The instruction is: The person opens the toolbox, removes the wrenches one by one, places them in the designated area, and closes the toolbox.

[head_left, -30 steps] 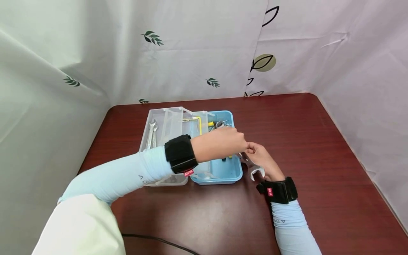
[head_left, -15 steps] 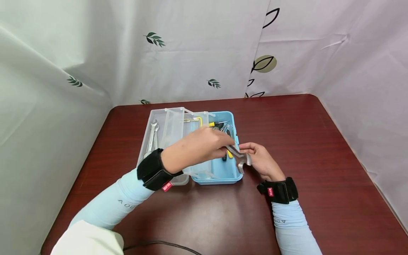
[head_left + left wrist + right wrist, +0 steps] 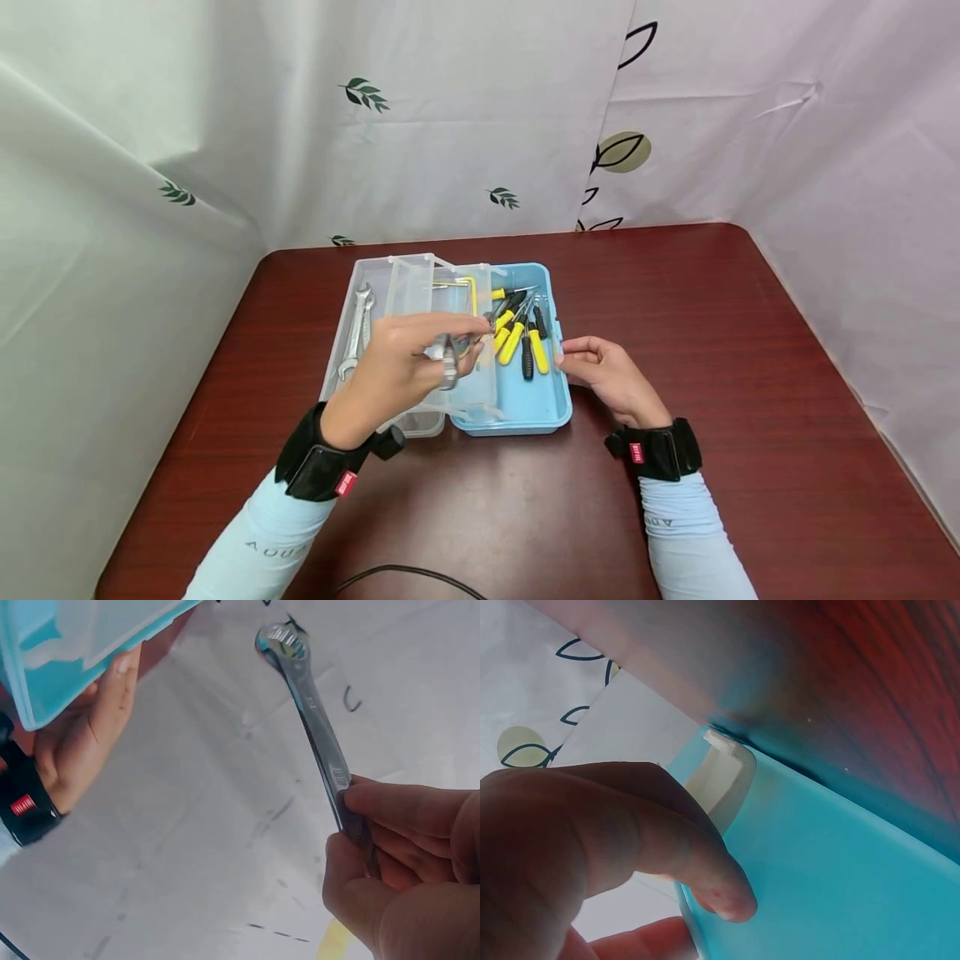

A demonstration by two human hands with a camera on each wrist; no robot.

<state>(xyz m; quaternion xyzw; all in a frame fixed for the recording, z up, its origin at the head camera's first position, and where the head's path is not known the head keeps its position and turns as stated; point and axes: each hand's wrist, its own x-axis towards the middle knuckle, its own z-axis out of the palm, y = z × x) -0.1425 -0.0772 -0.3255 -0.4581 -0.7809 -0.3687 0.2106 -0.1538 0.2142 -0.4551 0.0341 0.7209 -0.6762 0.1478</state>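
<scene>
Left grip (image 3: 397, 367) clamped on wrench (image 3: 319, 735); right grip (image 3: 603, 371) relaxed against blue toolbox (image 3: 551, 408); screwdrivers (image 3: 517, 333) inside.

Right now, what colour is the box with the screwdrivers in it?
Light blue box; the head view shows it best.

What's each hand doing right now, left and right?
Left hand: grips a wrench.
Right hand: fingers touch the blue box, holding nothing.

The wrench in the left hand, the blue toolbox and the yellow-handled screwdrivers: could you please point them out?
wrench (image 3: 319, 727), left wrist view, on the middle of its shaft
blue toolbox (image 3: 525, 421), head view, on its near wall
yellow-handled screwdrivers (image 3: 512, 342), head view, on one yellow handle
</scene>
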